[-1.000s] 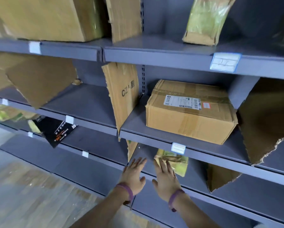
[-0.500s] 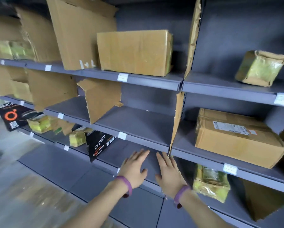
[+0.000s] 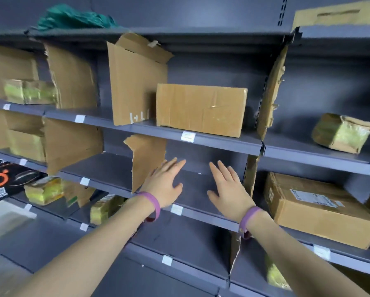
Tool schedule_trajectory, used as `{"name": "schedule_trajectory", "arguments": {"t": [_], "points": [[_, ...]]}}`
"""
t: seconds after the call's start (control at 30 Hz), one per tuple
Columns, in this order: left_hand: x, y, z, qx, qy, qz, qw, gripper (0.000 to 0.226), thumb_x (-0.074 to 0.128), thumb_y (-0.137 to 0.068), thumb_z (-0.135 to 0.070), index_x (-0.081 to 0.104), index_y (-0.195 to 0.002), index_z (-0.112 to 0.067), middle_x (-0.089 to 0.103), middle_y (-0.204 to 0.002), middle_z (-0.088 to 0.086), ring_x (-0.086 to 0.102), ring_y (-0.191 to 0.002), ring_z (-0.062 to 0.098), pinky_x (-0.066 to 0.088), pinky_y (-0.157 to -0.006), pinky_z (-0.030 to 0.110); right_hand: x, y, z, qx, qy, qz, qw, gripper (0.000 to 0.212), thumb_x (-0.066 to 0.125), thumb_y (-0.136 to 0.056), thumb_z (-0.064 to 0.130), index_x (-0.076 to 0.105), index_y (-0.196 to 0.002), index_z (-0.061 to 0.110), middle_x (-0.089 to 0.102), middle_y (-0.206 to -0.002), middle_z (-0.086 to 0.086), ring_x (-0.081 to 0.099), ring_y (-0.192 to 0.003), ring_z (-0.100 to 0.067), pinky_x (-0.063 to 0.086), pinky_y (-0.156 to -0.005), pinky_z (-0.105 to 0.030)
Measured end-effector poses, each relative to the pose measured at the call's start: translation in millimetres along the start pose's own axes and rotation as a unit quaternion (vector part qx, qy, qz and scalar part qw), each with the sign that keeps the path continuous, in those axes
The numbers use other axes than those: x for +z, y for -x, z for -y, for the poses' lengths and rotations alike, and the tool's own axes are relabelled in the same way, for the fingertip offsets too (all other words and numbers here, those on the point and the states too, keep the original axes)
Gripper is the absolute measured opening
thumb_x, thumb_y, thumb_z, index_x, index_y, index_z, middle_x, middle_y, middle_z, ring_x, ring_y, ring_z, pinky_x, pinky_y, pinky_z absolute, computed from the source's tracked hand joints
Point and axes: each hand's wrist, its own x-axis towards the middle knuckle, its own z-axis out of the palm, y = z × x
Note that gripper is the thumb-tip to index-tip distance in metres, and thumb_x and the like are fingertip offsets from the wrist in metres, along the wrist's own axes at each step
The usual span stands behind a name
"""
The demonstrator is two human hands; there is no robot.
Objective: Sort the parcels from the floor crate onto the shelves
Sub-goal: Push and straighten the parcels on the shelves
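Both my hands are stretched out, palms down, in front of the grey shelving (image 3: pixel 203 213). My left hand (image 3: pixel 165 184) and my right hand (image 3: pixel 228 190) have straight fingers and hold nothing; each wrist wears a purple band. They hover over a bare bay of the middle shelf. A brown cardboard box (image 3: pixel 201 109) stands on the shelf above them. Another brown box with a white label (image 3: pixel 317 209) lies on the middle shelf to the right. A yellow-taped parcel (image 3: pixel 342 132) sits on the upper right shelf. The floor crate is out of view.
Torn cardboard dividers (image 3: pixel 147 159) stand upright between bays. Yellow-taped parcels (image 3: pixel 43 190) and a black box with an orange ring (image 3: pixel 5 181) lie on lower left shelves. A green bag (image 3: pixel 72 18) sits on top. Floor shows at the lower left.
The view has swung up and to the left along the shelves. Both hands have risen from the lower shelf level to the middle shelf, still empty and flat.
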Motion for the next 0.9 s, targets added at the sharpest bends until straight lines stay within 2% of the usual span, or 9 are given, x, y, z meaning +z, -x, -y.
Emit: {"name": "schedule_trajectory", "arguments": {"t": [0.17,0.3,0.43,0.63,0.77,0.9], "points": [[-26.9,-45.7,20.6,0.016,-0.024,-0.024,0.999,0.064,0.046,-0.094,-0.034,0.013,-0.149,-0.038,0.009,-0.159,-0.010,0.004,-0.146,0.014,0.015,-0.117,0.040,-23.7,-42.7,-3.5,-0.014,0.030,-0.039,0.999,0.072,0.047,-0.097,0.028,0.003,-0.154,0.021,0.001,-0.161,-0.003,0.001,-0.147,-0.032,0.011,-0.119,-0.041],[-36.8,-89.5,40.6,0.006,-0.063,-0.020,0.998,0.072,0.050,-0.090,-0.042,0.007,-0.148,-0.040,0.004,-0.159,-0.009,0.003,-0.147,0.017,0.014,-0.116,0.042,-29.8,-76.1,-15.5,-0.028,0.127,-0.075,0.989,0.073,0.047,-0.096,0.032,0.003,-0.153,0.020,0.002,-0.161,-0.005,0.003,-0.147,-0.033,0.012,-0.119,-0.044],[-33.0,-132.4,56.5,-0.005,-0.085,-0.017,0.996,0.086,0.056,-0.083,-0.046,0.000,-0.148,-0.042,-0.006,-0.159,-0.008,-0.005,-0.147,0.017,0.003,-0.118,0.043,-31.7,-106.3,-28.1,-0.025,0.206,-0.105,0.973,0.075,0.049,-0.093,0.037,0.008,-0.153,0.019,0.004,-0.161,-0.008,0.007,-0.146,-0.036,0.012,-0.118,-0.048],[-9.7,-170.4,70.8,0.027,-0.106,-0.045,0.993,0.100,0.062,-0.076,-0.047,-0.012,-0.143,-0.049,-0.015,-0.157,-0.012,-0.015,-0.145,0.013,-0.012,-0.113,0.037,-26.3,-137.4,-39.7,-0.027,0.254,-0.117,0.960,0.075,0.058,-0.086,0.038,0.024,-0.149,0.016,0.020,-0.156,-0.013,0.020,-0.141,-0.041,0.022,-0.115,-0.050],[1.8,-182.9,77.2,0.045,-0.131,-0.069,0.988,0.102,0.063,-0.076,-0.047,-0.015,-0.142,-0.049,-0.016,-0.157,-0.008,-0.011,-0.146,0.018,-0.013,-0.114,0.042,-18.2,-145.0,-45.6,-0.008,0.264,-0.110,0.958,0.076,0.059,-0.084,0.038,0.026,-0.149,0.016,0.022,-0.156,-0.014,0.018,-0.143,-0.040,0.026,-0.113,-0.049],[7.0,-192.7,82.6,0.064,-0.141,-0.108,0.982,0.100,0.062,-0.077,-0.048,-0.013,-0.142,-0.047,-0.007,-0.158,-0.003,0.004,-0.145,0.022,-0.007,-0.116,0.046,-14.4,-150.9,-42.2,0.022,0.272,-0.119,0.955,0.076,0.058,-0.082,0.040,0.029,-0.148,0.017,0.025,-0.156,-0.011,0.021,-0.143,-0.036,0.035,-0.106,-0.047]]}}
